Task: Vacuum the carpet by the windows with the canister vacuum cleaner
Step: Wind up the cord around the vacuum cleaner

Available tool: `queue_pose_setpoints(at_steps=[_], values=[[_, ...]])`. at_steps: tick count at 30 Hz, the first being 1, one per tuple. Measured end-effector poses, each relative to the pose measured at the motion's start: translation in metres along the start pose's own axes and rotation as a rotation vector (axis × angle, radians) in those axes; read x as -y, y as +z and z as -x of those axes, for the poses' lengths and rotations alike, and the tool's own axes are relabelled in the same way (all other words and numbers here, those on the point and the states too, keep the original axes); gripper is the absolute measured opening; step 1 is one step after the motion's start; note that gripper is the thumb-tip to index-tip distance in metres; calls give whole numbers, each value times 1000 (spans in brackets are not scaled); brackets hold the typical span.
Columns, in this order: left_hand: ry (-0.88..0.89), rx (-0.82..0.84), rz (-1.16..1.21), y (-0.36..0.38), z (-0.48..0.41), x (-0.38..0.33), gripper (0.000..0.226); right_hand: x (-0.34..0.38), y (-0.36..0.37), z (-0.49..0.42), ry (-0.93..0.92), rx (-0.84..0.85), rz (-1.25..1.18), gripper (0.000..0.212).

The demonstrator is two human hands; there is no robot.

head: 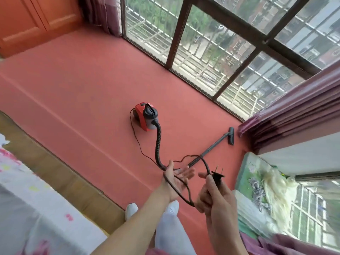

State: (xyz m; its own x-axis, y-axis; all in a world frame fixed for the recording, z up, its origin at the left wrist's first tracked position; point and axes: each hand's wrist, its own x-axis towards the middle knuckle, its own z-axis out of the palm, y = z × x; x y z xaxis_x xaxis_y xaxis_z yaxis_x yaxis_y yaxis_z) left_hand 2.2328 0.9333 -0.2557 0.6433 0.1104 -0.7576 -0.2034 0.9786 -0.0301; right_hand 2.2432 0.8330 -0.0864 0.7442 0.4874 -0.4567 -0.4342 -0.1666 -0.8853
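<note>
Salmon-red carpet (73, 85) lay along the windows (220, 43) | red canister vacuum cleaner (142, 117) with grey-black top stood mid-carpet, near the glass | black ribbed hose (158, 144) ran to the wand (214, 146), lying flat | left hand (176, 178) palm-up, fingers straight, cord (134, 133) looped over it | right hand (217, 197) gripped the two-pin plug (218, 176)
</note>
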Motion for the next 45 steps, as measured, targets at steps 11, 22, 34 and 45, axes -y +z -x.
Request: queue_pose_setpoints(at_steps=[11, 22, 34, 45], values=[[331, 148, 303, 106, 6, -53, 29, 48, -3, -26, -222, -61, -285, 28], [816, -84, -839, 83, 61, -144, 15, 3, -4, -185, 601, -184, -922, 20], [838, -406, -1580, 73, 138, -246, 11, -43, 181, -289, 1191, 44, -670, 26], [908, -585, -1590, 3, 190, -301, 16, -22, 333, -290, 1255, 119, -693, 37]])
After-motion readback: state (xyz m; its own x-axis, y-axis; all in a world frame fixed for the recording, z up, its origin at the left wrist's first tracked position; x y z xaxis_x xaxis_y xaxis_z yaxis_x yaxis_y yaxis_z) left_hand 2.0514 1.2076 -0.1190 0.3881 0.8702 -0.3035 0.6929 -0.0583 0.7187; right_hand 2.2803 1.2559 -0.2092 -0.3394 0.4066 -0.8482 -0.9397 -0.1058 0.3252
